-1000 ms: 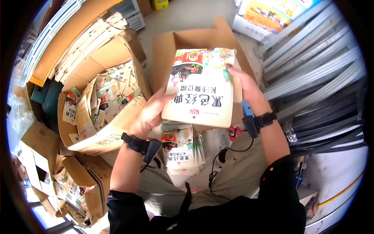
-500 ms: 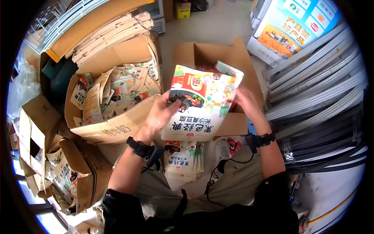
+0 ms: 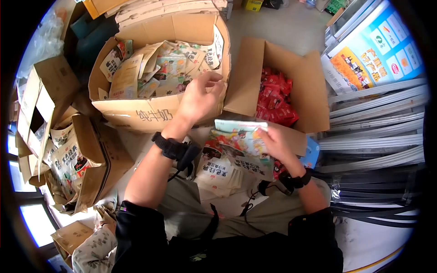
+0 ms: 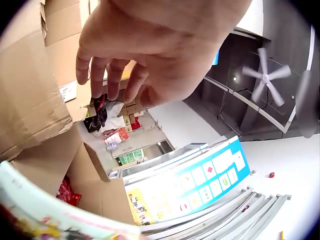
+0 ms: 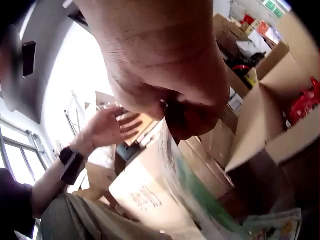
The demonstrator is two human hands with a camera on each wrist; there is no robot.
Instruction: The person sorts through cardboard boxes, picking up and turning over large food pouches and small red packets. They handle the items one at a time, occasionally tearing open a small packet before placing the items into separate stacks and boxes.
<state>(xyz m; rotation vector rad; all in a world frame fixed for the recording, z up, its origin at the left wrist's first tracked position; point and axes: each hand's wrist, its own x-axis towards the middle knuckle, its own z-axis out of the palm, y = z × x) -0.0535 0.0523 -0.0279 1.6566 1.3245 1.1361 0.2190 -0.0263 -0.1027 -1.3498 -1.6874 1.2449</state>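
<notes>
My right hand (image 3: 276, 144) pinches the edge of a printed food packaging bag (image 3: 241, 136), its fingers curled round that edge in the right wrist view. The bag overlaps a stack of similar bags (image 3: 214, 175) on the floor between the legs. My left hand (image 3: 200, 98) is off the bag, over the near right rim of a carton of loose bags (image 3: 132, 109). In the left wrist view its fingers (image 4: 116, 75) hang loosely bent with nothing in them. Part of the held bag (image 4: 55, 210) crosses the lower left of that view.
An open carton (image 3: 307, 91) with red packets (image 3: 275, 98) inside stands ahead to the right. Smaller cartons with more bags (image 3: 70, 159) sit at the left. Bundled grey and black strips (image 3: 378, 150) line the right side, below a blue printed panel (image 3: 378, 54).
Both hands were on the bag before. The left hand has let go and moved up towards the left carton. The right hand has brought the bag down over the stack; the view has shifted right.
</notes>
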